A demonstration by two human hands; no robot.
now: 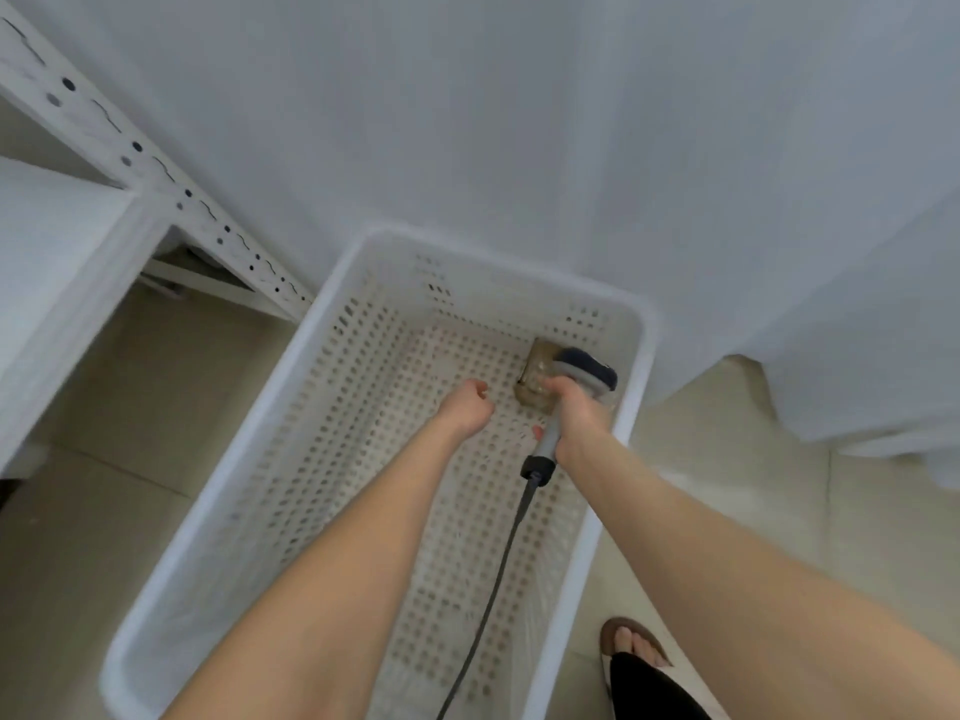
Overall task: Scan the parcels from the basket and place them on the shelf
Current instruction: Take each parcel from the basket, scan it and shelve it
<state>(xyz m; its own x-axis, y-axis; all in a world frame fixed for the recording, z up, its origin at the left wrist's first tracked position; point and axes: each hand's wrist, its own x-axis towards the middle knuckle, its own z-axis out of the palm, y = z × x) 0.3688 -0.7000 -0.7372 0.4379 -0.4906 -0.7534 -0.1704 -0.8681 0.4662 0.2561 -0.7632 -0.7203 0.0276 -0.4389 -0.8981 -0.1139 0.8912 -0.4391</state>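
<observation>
A white perforated basket (332,324) stands on the floor below me. One small brown parcel (535,371) lies in its far right corner. My right hand (574,407) is shut on the grey handle of a barcode scanner (589,370), whose dark head sits right over the parcel. The scanner's black cable (501,558) trails back across the basket floor. My left hand (466,407) hovers inside the basket just left of the parcel, fingers curled in, holding nothing and apart from the parcel. The white metal shelf (57,236) is at the left.
The shelf's slotted upright (156,166) runs diagonally down to the basket's far left corner. White fabric (571,122) hangs behind and to the right of the basket. My sandalled foot (634,644) stands on the beige tile floor by the basket's near right side.
</observation>
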